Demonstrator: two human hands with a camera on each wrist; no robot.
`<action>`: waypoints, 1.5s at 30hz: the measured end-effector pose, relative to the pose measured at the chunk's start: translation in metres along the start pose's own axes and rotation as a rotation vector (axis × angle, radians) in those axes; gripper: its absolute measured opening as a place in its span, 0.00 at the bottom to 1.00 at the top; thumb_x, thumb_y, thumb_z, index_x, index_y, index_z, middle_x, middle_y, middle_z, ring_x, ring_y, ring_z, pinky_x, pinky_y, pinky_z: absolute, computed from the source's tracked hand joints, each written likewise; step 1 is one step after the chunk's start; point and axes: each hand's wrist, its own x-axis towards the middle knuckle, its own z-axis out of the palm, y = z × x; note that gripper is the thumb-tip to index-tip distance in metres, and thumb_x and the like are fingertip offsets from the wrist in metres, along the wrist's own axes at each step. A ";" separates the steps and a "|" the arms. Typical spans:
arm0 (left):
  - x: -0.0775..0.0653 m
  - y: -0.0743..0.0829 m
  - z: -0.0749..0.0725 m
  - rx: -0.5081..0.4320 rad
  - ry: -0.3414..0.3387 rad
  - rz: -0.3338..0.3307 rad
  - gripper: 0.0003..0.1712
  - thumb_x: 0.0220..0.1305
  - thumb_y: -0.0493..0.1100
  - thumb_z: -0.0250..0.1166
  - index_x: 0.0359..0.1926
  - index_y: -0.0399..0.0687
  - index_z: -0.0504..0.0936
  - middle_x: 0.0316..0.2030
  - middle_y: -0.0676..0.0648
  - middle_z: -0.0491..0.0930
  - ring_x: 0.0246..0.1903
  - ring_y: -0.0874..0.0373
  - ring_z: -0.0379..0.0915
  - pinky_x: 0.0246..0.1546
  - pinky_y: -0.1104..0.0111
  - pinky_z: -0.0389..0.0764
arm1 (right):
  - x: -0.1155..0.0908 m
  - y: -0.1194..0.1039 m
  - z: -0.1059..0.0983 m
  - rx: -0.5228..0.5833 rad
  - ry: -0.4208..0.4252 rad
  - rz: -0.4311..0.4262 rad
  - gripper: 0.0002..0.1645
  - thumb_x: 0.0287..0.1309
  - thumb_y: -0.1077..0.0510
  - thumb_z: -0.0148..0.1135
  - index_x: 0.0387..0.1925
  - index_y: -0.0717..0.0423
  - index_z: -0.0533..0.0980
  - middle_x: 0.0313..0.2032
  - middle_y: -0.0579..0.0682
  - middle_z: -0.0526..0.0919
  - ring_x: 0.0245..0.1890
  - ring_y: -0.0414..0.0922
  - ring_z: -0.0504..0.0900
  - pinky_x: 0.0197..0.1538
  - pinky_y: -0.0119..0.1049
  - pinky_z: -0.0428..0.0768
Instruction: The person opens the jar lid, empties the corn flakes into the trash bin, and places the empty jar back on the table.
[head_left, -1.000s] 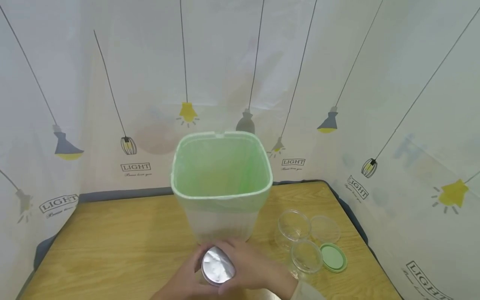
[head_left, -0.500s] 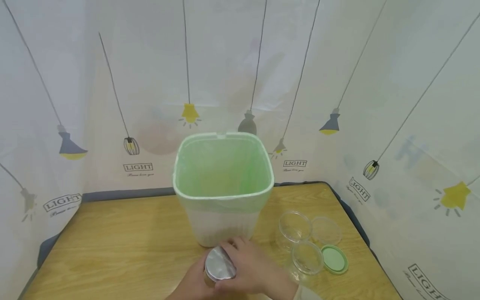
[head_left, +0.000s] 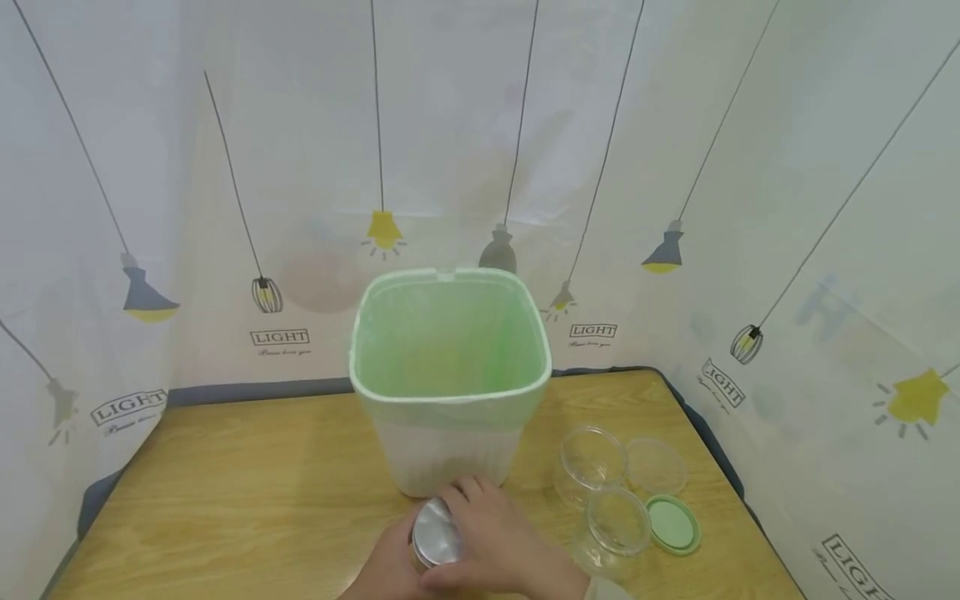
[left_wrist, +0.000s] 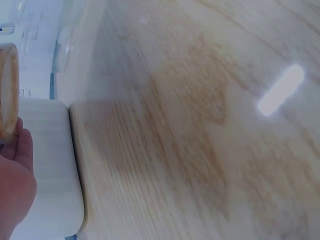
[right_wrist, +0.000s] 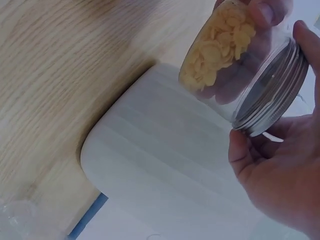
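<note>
A clear jar (right_wrist: 212,57) with thin yellow flakes inside hangs tilted over the table, in front of the bin. My left hand (head_left: 388,560) grips its body; some of those fingers show behind the glass-clear wall in the right wrist view. My right hand (head_left: 491,533) holds the ridged silver lid (right_wrist: 274,90) at its rim, thumb on one side and fingers on the other. The lid sits on the jar's mouth. In the left wrist view only the jar's round base (left_wrist: 7,92) shows, at the left edge above the left hand's fingers.
A white bin with a pale green rim (head_left: 450,398) stands just beyond the hands. To the right are two clear tubs (head_left: 592,479) (head_left: 618,546), a clear lid (head_left: 658,467) and a green lid (head_left: 672,525). A lamp-printed curtain (head_left: 322,167) surrounds the wooden table (head_left: 247,483).
The right hand has turned on the silver lid, its fingers now bunched at the far side. The left hand has shifted slightly right, and the lid tilts more to the right. The head view has moved a little.
</note>
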 end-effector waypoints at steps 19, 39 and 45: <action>-0.001 0.003 -0.006 0.043 -0.019 0.092 0.46 0.49 0.51 0.77 0.68 0.64 0.63 0.58 0.56 0.77 0.54 0.62 0.77 0.55 0.69 0.78 | 0.000 -0.007 -0.010 -0.050 -0.065 0.035 0.55 0.41 0.15 0.54 0.60 0.48 0.69 0.47 0.45 0.75 0.48 0.43 0.74 0.52 0.40 0.78; 0.002 0.000 -0.006 0.041 -0.023 0.118 0.44 0.49 0.49 0.76 0.66 0.62 0.65 0.56 0.53 0.79 0.51 0.62 0.78 0.52 0.70 0.80 | 0.003 -0.006 -0.012 -0.112 -0.047 0.007 0.48 0.49 0.19 0.54 0.61 0.45 0.69 0.53 0.46 0.76 0.55 0.45 0.74 0.59 0.44 0.76; 0.003 -0.002 -0.004 0.059 -0.017 0.099 0.47 0.46 0.52 0.78 0.67 0.63 0.65 0.57 0.54 0.78 0.53 0.61 0.77 0.54 0.69 0.79 | 0.004 -0.009 -0.017 -0.151 -0.113 0.019 0.46 0.48 0.24 0.60 0.62 0.45 0.71 0.50 0.44 0.77 0.52 0.43 0.74 0.55 0.41 0.77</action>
